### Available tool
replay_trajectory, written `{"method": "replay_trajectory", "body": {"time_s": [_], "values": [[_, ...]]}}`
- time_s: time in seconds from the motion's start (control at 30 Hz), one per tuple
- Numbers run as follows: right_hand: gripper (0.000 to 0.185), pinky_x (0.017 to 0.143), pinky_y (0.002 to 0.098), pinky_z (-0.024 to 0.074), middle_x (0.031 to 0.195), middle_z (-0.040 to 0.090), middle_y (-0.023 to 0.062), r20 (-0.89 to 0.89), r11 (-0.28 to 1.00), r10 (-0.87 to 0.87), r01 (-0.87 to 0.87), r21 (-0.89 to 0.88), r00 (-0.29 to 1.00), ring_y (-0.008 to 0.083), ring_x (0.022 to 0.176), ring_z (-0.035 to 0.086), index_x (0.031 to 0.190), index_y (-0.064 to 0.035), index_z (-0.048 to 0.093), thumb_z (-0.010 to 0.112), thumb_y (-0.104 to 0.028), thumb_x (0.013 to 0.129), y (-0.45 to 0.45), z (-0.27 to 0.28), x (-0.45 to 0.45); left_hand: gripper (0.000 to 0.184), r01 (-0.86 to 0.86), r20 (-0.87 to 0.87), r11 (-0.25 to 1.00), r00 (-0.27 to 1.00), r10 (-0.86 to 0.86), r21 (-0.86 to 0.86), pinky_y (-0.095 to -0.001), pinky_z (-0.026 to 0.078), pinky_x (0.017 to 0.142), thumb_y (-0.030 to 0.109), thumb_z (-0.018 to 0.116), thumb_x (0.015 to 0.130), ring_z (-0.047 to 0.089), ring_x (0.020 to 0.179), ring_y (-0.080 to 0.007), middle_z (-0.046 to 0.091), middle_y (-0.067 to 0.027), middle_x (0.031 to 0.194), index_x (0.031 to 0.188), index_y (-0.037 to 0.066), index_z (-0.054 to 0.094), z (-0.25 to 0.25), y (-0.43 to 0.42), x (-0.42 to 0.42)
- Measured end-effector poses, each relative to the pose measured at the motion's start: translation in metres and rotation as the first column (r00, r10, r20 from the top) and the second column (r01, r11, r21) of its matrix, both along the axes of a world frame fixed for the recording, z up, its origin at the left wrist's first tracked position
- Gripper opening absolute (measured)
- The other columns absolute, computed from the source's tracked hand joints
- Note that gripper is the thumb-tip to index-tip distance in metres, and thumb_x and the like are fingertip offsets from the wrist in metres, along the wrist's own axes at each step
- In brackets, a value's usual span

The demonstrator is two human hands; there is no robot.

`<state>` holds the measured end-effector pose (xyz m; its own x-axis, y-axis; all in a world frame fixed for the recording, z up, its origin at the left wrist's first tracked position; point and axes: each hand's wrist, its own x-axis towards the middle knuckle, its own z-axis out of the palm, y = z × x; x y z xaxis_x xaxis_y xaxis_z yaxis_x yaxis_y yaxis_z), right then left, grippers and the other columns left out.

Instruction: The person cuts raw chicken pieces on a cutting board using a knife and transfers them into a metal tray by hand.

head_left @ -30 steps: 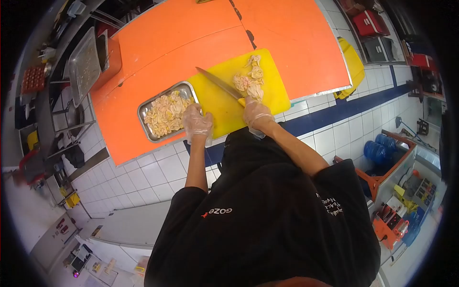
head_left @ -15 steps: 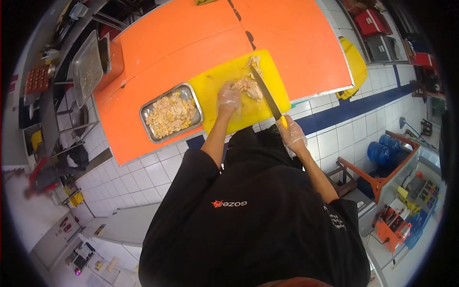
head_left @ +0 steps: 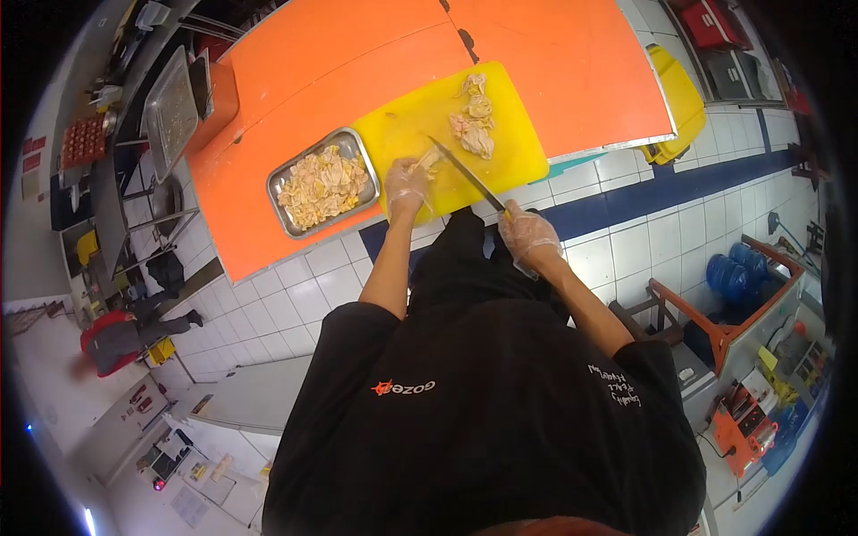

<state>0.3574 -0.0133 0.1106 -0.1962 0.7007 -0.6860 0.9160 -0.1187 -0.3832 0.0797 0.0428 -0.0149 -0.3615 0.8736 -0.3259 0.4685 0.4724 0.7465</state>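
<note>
My right hand [head_left: 529, 237], in a clear plastic glove, grips the handle of a long knife [head_left: 469, 177]. The blade slants over the yellow cutting board [head_left: 500, 179], its tip towards my left hand. Also gloved, my left hand [head_left: 408, 186] is closed on a small strip of pale raw chicken [head_left: 430, 161] at the board's left side. More raw chicken [head_left: 474, 134] lies in a loose heap at the right of the board. Directly left of the board, a metal tray [head_left: 372, 192] holds many cut pale-yellow pieces [head_left: 322, 186].
The board and tray rest on an orange table [head_left: 331, 80]. A metal pan [head_left: 172, 112] leans by an orange container at its left end. Beyond the right edge is a yellow bin [head_left: 675, 103]. Another person [head_left: 121, 344] is at the far left, and blue water jugs [head_left: 737, 268] stand right.
My left hand has moved left, away from the heap, with a strip of chicken. The knife has drawn back from the heap and its tip has swung left.
</note>
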Motion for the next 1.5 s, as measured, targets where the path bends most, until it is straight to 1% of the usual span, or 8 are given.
{"method": "replay_trajectory", "body": {"time_s": [0.2, 0.47, 0.53, 0.6, 0.7, 0.87, 1.2, 1.5], "values": [[0.030, 0.090, 0.0568, 0.0581, 0.104, 0.075, 0.0292, -0.011, 0.970, 0.029, -0.026, 0.240, 1.000, 0.0459, 0.102, 0.074, 0.120, -0.0028, 0.058, 0.045, -0.028, 0.111, -0.013, -0.009, -0.017, 0.037, 0.124, -0.150, 0.992, 0.981, -0.125, -0.016, -0.0486, 0.054, 0.101, 0.028, 0.067, 0.095, 0.070, 0.117, -0.0430, 0.075, -0.0265, 0.119, 0.120, 0.002, 0.073, 0.030, -0.002, -0.013], [0.029, 0.085, 0.0587, 0.0577, 0.098, 0.075, 0.0292, 0.119, 0.981, -0.110, 0.088, 0.175, 0.987, 0.0472, 0.098, 0.074, 0.117, -0.0030, 0.058, 0.047, -0.028, 0.109, 0.009, -0.013, -0.037, 0.034, 0.317, -0.219, 0.911, 0.900, -0.376, -0.264, -0.0523, 0.054, 0.100, 0.025, 0.064, 0.098, 0.068, 0.118, -0.0448, 0.072, -0.0266, 0.124, 0.122, 0.002, 0.067, 0.045, 0.012, -0.019], [0.028, 0.084, 0.0594, 0.0574, 0.096, 0.075, 0.0286, 0.112, 0.973, -0.150, 0.127, 0.195, 0.982, 0.0474, 0.097, 0.073, 0.117, -0.0033, 0.058, 0.048, -0.028, 0.109, 0.013, -0.012, -0.042, 0.034, 0.327, -0.269, 0.910, 0.880, -0.391, -0.254, -0.0535, 0.054, 0.099, 0.025, 0.065, 0.098, 0.068, 0.116, -0.0448, 0.071, -0.0265, 0.123, 0.122, 0.001, 0.066, 0.055, 0.019, -0.015], [0.026, 0.085, 0.0598, 0.0569, 0.095, 0.075, 0.0279, 0.099, 0.967, -0.058, 0.031, 0.254, 0.993, 0.0477, 0.096, 0.073, 0.116, -0.0041, 0.056, 0.049, -0.028, 0.108, 0.006, -0.015, -0.048, 0.037, 0.507, -0.501, 0.862, 0.751, -0.431, 0.020, -0.0546, 0.054, 0.096, 0.022, 0.067, 0.095, 0.068, 0.110, -0.0441, 0.070, -0.0259, 0.120, 0.125, 0.001, 0.066, 0.067, 0.017, -0.012], [0.026, 0.083, 0.0585, 0.0578, 0.095, 0.075, 0.0276, 0.064, 0.973, -0.053, 0.037, 0.230, 0.997, 0.0465, 0.095, 0.074, 0.114, -0.0034, 0.057, 0.051, -0.028, 0.107, -0.004, -0.014, -0.058, 0.033, 0.450, -0.322, 0.841, 0.878, -0.354, 0.300, -0.0540, 0.055, 0.091, 0.018, 0.068, 0.094, 0.068, 0.102, -0.0432, 0.070, -0.0240, 0.113, 0.122, 0.002, 0.069, 0.032, 0.024, 0.001], [0.027, 0.078, 0.0560, 0.0599, 0.096, 0.076, 0.0265, 0.218, 0.995, -0.090, 0.078, 0.066, 0.972, 0.0450, 0.092, 0.076, 0.115, -0.0018, 0.056, 0.051, -0.027, 0.108, 0.006, -0.044, -0.070, 0.021, 0.457, -0.228, 0.866, 0.882, -0.413, 0.200, -0.0526, 0.056, 0.087, 0.017, 0.066, 0.096, 0.069, 0.101, -0.0430, 0.070, -0.0215, 0.110, 0.112, 0.006, 0.075, -0.001, 0.026, 0.004], [0.023, 0.071, 0.0551, 0.0617, 0.094, 0.078, 0.0242, 0.067, 0.936, 0.043, -0.064, 0.347, 0.997, 0.0416, 0.081, 0.077, 0.120, -0.0056, 0.054, 0.051, -0.026, 0.109, 0.116, -0.104, -0.142, 0.014, 0.406, -0.217, 0.902, 0.903, -0.371, 0.147, -0.0499, 0.057, 0.082, 0.013, 0.069, 0.094, 0.070, 0.095, -0.0420, 0.072, -0.0195, 0.102, 0.104, 0.008, 0.076, -0.002, 0.021, 0.004], [0.025, 0.066, 0.0544, 0.0607, 0.089, 0.077, 0.0243, 0.195, 0.989, 0.058, -0.082, 0.121, 0.979, 0.0410, 0.074, 0.077, 0.118, -0.0054, 0.056, 0.052, -0.028, 0.109, 0.007, -0.068, -0.052, 0.019, 0.374, -0.158, 0.926, 0.919, -0.362, 0.049, -0.0531, 0.056, 0.088, 0.025, 0.063, 0.101, 0.069, 0.106, -0.0421, 0.071, -0.0182, 0.112, 0.109, 0.013, 0.075, -0.003, 0.027, 0.008]]}}
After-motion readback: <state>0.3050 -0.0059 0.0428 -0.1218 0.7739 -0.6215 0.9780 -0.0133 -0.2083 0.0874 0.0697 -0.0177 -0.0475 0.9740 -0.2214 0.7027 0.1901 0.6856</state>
